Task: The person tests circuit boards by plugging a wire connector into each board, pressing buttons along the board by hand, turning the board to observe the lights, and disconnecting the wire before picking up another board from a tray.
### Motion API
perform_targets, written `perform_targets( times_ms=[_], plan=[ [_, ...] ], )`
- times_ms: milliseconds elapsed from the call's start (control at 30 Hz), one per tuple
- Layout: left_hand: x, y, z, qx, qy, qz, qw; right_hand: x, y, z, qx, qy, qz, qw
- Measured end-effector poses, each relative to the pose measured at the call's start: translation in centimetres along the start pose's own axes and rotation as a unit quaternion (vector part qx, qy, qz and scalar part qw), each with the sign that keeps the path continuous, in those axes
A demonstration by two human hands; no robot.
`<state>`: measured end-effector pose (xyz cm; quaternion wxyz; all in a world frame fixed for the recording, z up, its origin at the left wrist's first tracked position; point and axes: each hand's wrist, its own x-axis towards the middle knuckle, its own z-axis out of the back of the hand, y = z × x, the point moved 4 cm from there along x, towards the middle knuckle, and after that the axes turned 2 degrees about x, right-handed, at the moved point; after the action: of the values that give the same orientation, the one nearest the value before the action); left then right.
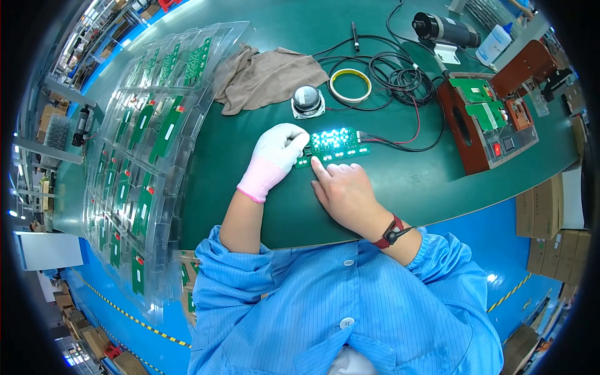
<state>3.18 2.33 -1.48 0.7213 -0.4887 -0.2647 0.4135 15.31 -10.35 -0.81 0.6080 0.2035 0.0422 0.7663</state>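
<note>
A lit green circuit board point(340, 152) lies on the green table, its white LEDs glowing brightly. My left hand point(279, 150), in a white glove with a pink cuff, is closed at the board's left end, thumb and fingers pinched on its edge. My right hand point(345, 190) is bare and wears a red wrist strap point(392, 232). Its index finger stretches out to the board's lower left edge, the other fingers loosely bent, and it holds nothing. Red and black wires point(390, 144) run from a connector at the board's right end.
Clear plastic trays point(187, 134) of green boards stand at left. Behind the lit board are a brown cloth point(269, 78), a round dark-domed device point(307, 100), a tape roll point(350, 85) and coiled black cable point(400, 78). A brown test fixture point(459, 128) stands at right.
</note>
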Motion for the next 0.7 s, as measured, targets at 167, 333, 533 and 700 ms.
perform_targets(
  times_ms=[167,333,533,700],
  plan=[
    [-0.18,-0.53,0.05,-0.004,0.002,0.002,1.0,-0.12,0.04,0.41,0.003,-0.017,0.007,1.0],
    [-0.11,-0.31,0.05,-0.001,0.001,0.004,1.0,-0.04,0.0,0.2,0.009,-0.018,0.004,1.0],
    [-0.22,-0.6,0.08,-0.012,0.008,0.021,1.0,0.04,0.05,0.21,0.004,-0.02,0.003,1.0],
    [-0.36,-0.96,0.01,-0.03,0.009,0.032,0.999,-0.38,-0.01,0.39,0.006,-0.037,0.006,0.999]
  ],
)
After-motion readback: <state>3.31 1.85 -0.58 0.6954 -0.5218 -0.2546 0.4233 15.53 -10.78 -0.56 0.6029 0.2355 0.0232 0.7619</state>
